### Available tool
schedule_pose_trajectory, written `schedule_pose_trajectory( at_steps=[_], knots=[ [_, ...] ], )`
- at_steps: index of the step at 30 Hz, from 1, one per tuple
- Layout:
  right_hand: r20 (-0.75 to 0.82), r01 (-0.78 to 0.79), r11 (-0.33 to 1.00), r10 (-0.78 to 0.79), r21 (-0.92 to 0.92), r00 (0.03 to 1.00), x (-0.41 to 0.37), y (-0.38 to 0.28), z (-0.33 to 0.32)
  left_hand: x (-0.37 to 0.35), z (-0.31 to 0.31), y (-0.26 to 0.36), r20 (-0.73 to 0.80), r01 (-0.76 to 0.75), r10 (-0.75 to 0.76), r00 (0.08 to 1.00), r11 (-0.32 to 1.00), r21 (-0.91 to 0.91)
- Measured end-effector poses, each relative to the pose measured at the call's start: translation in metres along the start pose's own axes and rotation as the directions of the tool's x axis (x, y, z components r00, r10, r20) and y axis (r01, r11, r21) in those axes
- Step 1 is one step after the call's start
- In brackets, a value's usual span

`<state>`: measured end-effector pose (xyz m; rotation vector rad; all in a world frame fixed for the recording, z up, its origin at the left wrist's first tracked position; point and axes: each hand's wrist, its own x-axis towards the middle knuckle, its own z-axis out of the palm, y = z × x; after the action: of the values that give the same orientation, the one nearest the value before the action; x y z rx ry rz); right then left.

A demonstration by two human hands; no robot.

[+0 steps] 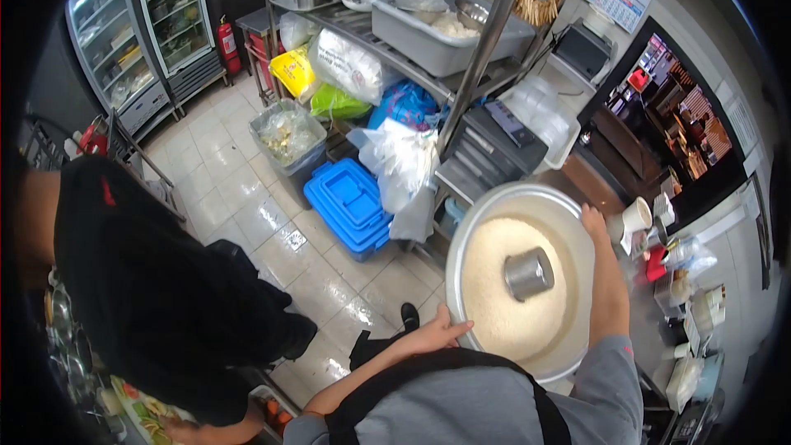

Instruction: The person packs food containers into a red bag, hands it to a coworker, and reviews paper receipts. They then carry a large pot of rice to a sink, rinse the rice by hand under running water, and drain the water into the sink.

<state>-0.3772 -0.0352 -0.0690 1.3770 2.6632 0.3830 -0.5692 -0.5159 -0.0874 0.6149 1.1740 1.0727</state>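
Note:
A large round metal pot [577, 297] is in front of my body, filled partway with pale grain that looks like uncooked rice [494, 272]. On the grain lies a metal cup [529, 274], tilted on its side. My left hand [445, 331] holds the pot's near left rim, with the thumb showing along the edge. At the far right rim, my right hand [595, 222] is closed over the edge. What supports the pot from below is hidden.
A co-worker in black [156, 272] stands close on the left, a hand [177, 428] near cut food. A blue lidded bin [346, 202] and a grey waste bin [288, 136] stand on the tiled floor. Metal shelving [486, 58] rises ahead; a cluttered counter runs along the right.

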Motion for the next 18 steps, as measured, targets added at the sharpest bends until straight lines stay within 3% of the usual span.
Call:
schedule_pose_trajectory(
  at_steps=[2, 3, 6, 8, 11, 12, 15, 18],
  knots=[
    [0.131, -0.032, 0.999, 0.025, 0.044, 0.991, 0.01, -0.038, -0.013, -0.028, -0.002, -0.011, -0.028, -0.031, 0.031, 0.999, 0.999, 0.016],
    [0.155, -0.091, 0.983, 0.067, 0.159, 0.986, 0.017, -0.057, -0.018, -0.042, -0.007, -0.012, -0.036, -0.023, 0.024, 0.999, 0.999, 0.024],
    [0.16, 0.043, 0.981, -0.075, 0.191, 0.984, 0.025, -0.128, -0.05, -0.074, -0.015, -0.033, -0.111, -0.06, 0.065, 0.992, 0.997, 0.046],
    [0.17, -0.107, 0.919, 0.045, 0.379, 0.984, 0.017, -0.191, -0.09, -0.094, -0.017, -0.04, -0.203, -0.092, 0.104, 0.974, 0.993, 0.069],
    [0.101, 0.072, 0.918, -0.12, 0.39, 0.988, 0.069, -0.257, -0.084, -0.108, -0.019, -0.048, -0.357, -0.269, 0.212, 0.91, 0.956, -0.117],
    [0.087, 0.099, 0.906, -0.147, 0.411, 0.985, 0.07, -0.289, -0.095, -0.125, -0.016, -0.031, -0.416, -0.193, 0.113, 0.902, 0.969, -0.154],
    [0.089, 0.187, 0.887, -0.246, 0.423, 0.965, 0.08, -0.375, -0.119, -0.121, -0.04, -0.052, -0.512, -0.187, 0.076, 0.855, 0.968, -0.167],
    [0.048, 0.366, 0.841, -0.418, 0.398, 0.907, 0.132, -0.46, -0.095, -0.115, -0.068, -0.051, -0.596, -0.126, -0.032, 0.802, 0.967, -0.221]
  ],
)
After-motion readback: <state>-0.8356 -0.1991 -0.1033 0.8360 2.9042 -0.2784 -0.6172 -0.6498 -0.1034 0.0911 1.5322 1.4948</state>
